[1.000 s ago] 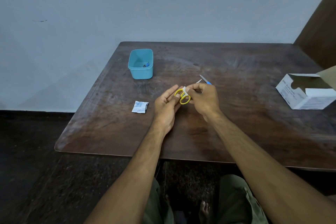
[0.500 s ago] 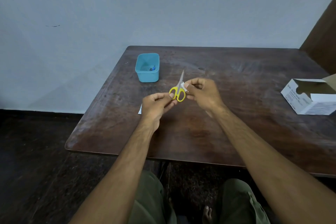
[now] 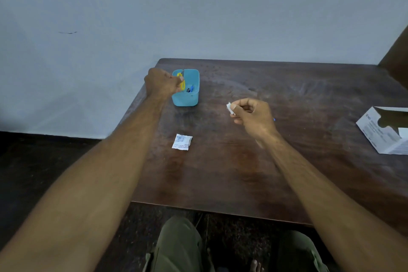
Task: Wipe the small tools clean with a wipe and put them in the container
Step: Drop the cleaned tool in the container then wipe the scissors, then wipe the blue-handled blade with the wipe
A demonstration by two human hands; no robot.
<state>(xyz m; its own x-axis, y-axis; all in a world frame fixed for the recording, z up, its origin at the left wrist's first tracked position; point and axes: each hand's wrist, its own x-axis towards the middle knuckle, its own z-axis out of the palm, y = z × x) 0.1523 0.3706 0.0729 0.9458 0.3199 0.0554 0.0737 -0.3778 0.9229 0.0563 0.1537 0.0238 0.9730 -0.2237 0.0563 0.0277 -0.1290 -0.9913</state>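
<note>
My left hand (image 3: 160,84) is stretched out to the blue container (image 3: 192,99) at the table's far left. It grips small yellow-handled scissors (image 3: 182,83) over the container's open top, blades pointing away. Small blue and dark tools (image 3: 189,89) lie inside the container. My right hand (image 3: 251,115) hovers over the middle of the table, pinching a small white wipe (image 3: 229,108). A bit of blue (image 3: 274,119) peeks out from behind my right hand; I cannot tell what it is.
A torn white wipe sachet (image 3: 182,142) lies flat on the dark wooden table (image 3: 220,172) near its left edge. An opened white cardboard box (image 3: 384,130) sits at the right edge. The wall runs along the far side of the table.
My left hand has carried the scissors away from my right hand, out to the container. My right hand kept the wipe and stayed near the table's middle.
</note>
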